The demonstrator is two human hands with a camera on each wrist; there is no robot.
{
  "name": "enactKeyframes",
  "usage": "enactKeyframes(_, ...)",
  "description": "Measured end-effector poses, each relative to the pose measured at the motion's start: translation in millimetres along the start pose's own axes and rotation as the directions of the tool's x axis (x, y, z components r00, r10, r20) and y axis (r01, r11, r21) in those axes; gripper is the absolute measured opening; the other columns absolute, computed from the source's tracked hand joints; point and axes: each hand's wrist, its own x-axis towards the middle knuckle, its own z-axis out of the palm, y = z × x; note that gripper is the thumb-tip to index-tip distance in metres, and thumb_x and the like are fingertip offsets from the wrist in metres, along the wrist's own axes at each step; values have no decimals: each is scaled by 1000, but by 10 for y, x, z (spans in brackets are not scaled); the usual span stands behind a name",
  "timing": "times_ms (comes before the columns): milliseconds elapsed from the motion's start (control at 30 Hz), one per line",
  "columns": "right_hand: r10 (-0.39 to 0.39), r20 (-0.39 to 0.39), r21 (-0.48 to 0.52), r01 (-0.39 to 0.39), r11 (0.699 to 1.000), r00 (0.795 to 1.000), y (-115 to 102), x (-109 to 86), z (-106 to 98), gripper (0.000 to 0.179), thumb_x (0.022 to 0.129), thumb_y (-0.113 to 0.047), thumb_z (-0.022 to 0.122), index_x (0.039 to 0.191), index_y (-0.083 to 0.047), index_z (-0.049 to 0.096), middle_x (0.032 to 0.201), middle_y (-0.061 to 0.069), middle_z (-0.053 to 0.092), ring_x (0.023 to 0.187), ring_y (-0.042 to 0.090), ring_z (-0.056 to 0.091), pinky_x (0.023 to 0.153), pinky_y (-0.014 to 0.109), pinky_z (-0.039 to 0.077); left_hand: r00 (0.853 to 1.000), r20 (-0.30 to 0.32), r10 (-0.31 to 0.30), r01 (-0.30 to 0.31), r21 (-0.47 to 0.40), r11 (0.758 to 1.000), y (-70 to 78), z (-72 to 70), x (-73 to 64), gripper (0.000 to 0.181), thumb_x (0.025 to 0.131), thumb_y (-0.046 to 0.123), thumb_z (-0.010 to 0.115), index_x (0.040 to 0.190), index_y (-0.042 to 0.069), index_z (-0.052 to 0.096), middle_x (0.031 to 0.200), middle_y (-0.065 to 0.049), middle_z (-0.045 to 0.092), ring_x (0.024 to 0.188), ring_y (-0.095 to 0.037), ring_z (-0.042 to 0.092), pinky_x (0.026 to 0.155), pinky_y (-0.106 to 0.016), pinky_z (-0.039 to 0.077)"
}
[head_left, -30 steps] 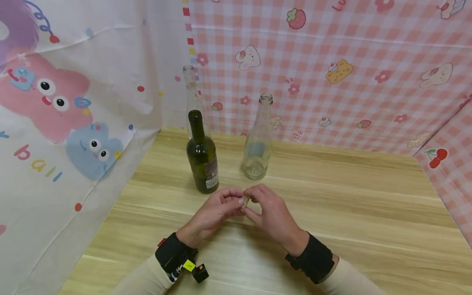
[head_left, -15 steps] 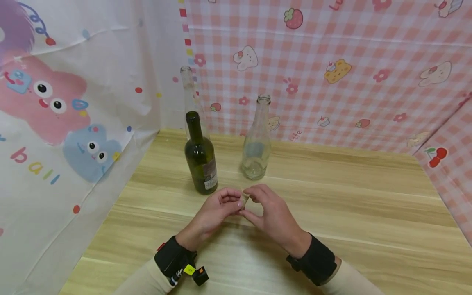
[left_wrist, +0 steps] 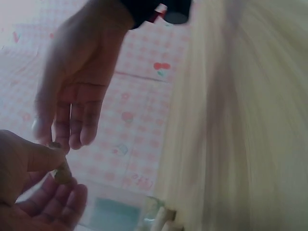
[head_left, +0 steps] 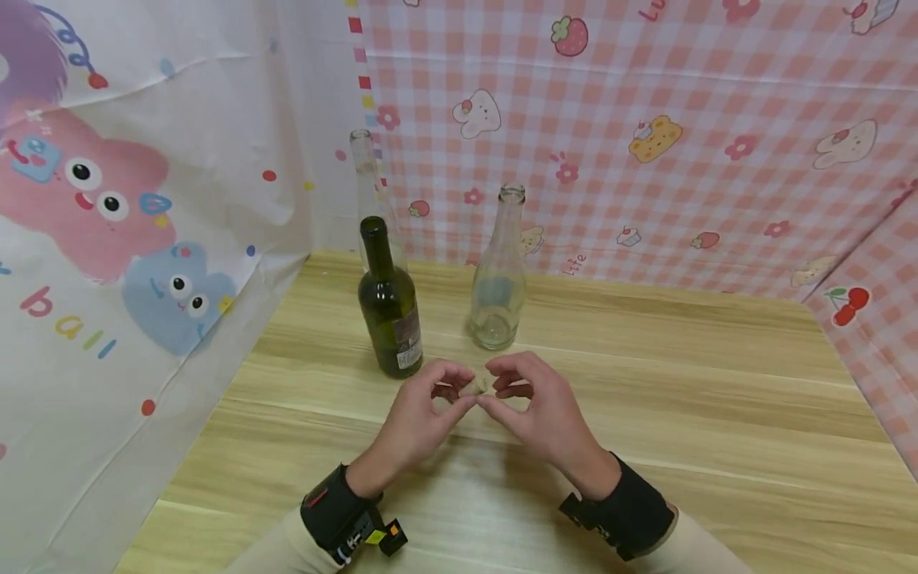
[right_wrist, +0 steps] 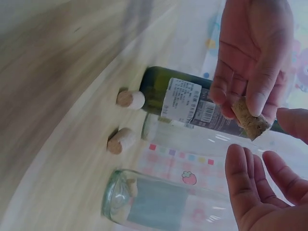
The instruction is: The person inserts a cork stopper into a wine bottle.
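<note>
A short light-brown cork (head_left: pixel 476 387) is pinched between the thumb and fingers of my left hand (head_left: pixel 419 414), just in front of the bottles. My right hand (head_left: pixel 548 410) is close beside it, with thumb and fingers spread apart around the cork's right end. In the right wrist view, a gap shows between the right fingers (right_wrist: pixel 243 180) and the cork (right_wrist: pixel 250 119). Two more corks lie on the table there, one (right_wrist: pixel 131 98) by the green bottle and another (right_wrist: pixel 121 140) near it; the hands hide them in the head view.
A dark green wine bottle (head_left: pixel 390 319) stands left of centre, with a tall clear bottle (head_left: pixel 363 171) behind it. Another clear bottle (head_left: pixel 498 295) is upright to the right. Patterned cloths hang behind and beside the wooden table (head_left: pixel 681 399).
My right hand has loosened from the cork and shifted slightly right. The cork has tipped in my left fingers, from upright toward lying sideways. The bottles have stayed in place.
</note>
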Motion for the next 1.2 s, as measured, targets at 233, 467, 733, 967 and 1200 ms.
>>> enactKeyframes(233, 133, 50, 118, -138, 983, 990, -13, 6, -24, 34, 91, -11, 82, 122, -11, 68, 111, 16, 70, 92, 11, 69, 83, 25, 62, 945, -14, 328, -312, 279, 908, -1, 12, -30, 27, 90, 6, 82, 113, 11, 68, 111, -3, 69, 100, -15, 66, 85, -26, 59)
enactKeyframes(467, 229, 103, 217, -246, 945, 968, -29, 27, -5, 29, 90, -11, 82, 116, -5, 70, 108, 15, 73, 92, 11, 69, 80, 23, 62, 886, 31, 463, -431, 425, 796, -17, 24, -45, 28, 91, 9, 81, 114, 10, 66, 112, -3, 67, 107, -15, 64, 91, -28, 58)
enactKeyframes(733, 306, 136, 276, -333, 902, 942, -42, 4, 19, 22, 93, -8, 78, 113, -2, 70, 113, 17, 72, 100, 18, 69, 83, 20, 60, 816, 67, 575, -518, 528, 673, -13, 45, -59, 27, 92, 8, 78, 117, 9, 67, 114, -3, 69, 110, -17, 66, 99, -28, 58)
enactKeyframes(967, 323, 114, 277, -342, 898, 940, -44, -30, 43, 16, 92, -9, 79, 106, -4, 73, 115, 13, 73, 104, 20, 71, 87, 23, 60, 799, 75, 596, -533, 547, 645, -31, 70, -72, 27, 92, 6, 76, 118, 9, 68, 114, -2, 69, 109, -17, 66, 100, -27, 58)
enactKeyframes(1200, 340, 102, 244, -355, 902, 935, -39, -49, 55, 12, 92, -6, 79, 103, -4, 74, 115, 12, 74, 107, 21, 71, 87, 22, 60, 802, 84, 592, -534, 547, 645, -61, 100, -88, 24, 94, 7, 74, 118, 8, 69, 112, -2, 69, 106, -15, 65, 96, -26, 58)
